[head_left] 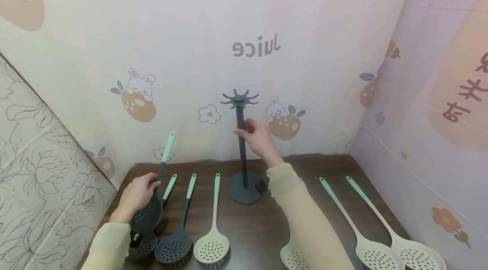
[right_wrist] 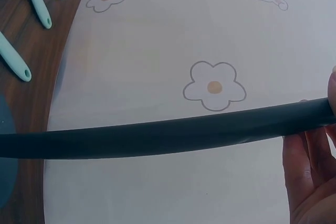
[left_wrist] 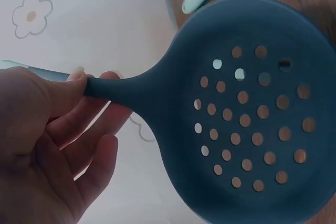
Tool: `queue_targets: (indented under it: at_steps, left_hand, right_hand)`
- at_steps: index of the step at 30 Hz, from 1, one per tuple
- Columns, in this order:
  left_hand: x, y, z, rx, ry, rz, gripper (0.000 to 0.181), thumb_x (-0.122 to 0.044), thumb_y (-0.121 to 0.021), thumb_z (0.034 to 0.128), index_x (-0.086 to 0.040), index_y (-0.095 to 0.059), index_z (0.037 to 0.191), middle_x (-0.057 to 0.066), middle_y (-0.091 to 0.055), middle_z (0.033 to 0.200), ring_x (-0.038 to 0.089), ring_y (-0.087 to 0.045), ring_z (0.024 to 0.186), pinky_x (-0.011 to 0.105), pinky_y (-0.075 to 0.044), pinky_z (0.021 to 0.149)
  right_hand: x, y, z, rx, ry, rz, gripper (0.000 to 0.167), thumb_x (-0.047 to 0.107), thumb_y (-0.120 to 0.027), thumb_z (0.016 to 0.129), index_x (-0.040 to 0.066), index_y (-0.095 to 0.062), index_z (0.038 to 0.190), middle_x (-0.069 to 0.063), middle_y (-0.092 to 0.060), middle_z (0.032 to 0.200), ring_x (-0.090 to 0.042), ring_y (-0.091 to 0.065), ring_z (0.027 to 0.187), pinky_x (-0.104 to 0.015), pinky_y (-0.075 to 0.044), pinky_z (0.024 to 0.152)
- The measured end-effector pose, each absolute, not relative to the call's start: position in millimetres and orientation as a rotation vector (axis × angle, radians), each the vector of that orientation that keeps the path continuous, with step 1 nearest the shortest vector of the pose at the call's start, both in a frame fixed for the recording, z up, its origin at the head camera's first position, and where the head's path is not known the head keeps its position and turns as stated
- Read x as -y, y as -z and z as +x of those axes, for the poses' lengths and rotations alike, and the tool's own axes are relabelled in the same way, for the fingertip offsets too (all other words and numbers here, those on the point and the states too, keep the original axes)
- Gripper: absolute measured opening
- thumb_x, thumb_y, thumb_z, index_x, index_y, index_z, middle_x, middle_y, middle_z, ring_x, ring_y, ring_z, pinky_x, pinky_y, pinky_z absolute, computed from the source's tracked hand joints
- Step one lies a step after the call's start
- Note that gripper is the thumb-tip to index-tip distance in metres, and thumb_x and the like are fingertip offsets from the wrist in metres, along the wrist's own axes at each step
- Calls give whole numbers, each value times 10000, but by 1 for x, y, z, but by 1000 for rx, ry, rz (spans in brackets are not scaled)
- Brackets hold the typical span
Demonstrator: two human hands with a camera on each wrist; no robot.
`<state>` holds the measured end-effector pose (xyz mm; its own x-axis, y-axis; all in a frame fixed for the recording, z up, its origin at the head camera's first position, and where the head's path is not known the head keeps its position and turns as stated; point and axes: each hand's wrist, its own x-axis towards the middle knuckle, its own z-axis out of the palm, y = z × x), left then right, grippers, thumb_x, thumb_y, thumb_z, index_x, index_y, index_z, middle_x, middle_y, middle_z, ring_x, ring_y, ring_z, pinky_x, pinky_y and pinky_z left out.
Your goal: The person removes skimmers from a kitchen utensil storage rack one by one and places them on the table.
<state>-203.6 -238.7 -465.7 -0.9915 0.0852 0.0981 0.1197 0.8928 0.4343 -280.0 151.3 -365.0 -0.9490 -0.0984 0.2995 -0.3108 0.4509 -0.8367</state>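
My left hand (head_left: 135, 196) pinches a dark grey skimmer (head_left: 148, 216) with a mint handle tip by its neck. It is raised above the table's left side, handle pointing up. In the left wrist view, the round perforated bowl of the skimmer (left_wrist: 173, 103) fills the right half, with the thumb on the neck. At the middle back, my right hand (head_left: 260, 138) grips the post of a dark grey utensil stand (head_left: 243, 160) just below its hooked top. The right wrist view shows the post of the stand (right_wrist: 157, 141) between thumb and fingers. Its hooks carry nothing.
Below the held skimmer lies another dark skimmer (head_left: 142, 248), with a second dark skimmer (head_left: 173, 246) and a cream skimmer (head_left: 211, 246) to its right. Several cream skimmers (head_left: 381, 255) lie on the right of the brown table (head_left: 251, 227). Printed cloth (head_left: 190, 50) hangs behind.
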Motion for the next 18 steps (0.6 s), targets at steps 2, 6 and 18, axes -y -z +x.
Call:
queue_targets:
  at_steps: [2,6,18]
  left_hand:
    - [244,467,-203,2995,677,-155,118,-172,-608,998,-70,-645,1044,34,-661,842,184,-525,625,350,-394,511]
    - [254,469,-203,3011,650,-147,144,-176,-600,1001,-50,-648,1052,50,-666,854,182,-540,633,365,-407,509]
    - [273,472,-198,3059,605,-124,146,-144,-606,992,-14,-658,1033,57,-664,829,187,-566,657,388,-439,536]
  right_hand:
    - [-151,365,-280,2488,-1509,362,244,325,-722,923,130,-678,1064,-23,-686,987,-222,-635,952,-433,-529,835]
    - [-151,366,-281,2491,-1509,371,226,305,-716,930,132,-679,1070,-25,-688,997,-223,-639,963,-439,-529,846]
    - [-151,366,-278,2515,-1499,337,309,392,-718,917,145,-673,1097,-16,-682,1028,-213,-626,987,-422,-527,857]
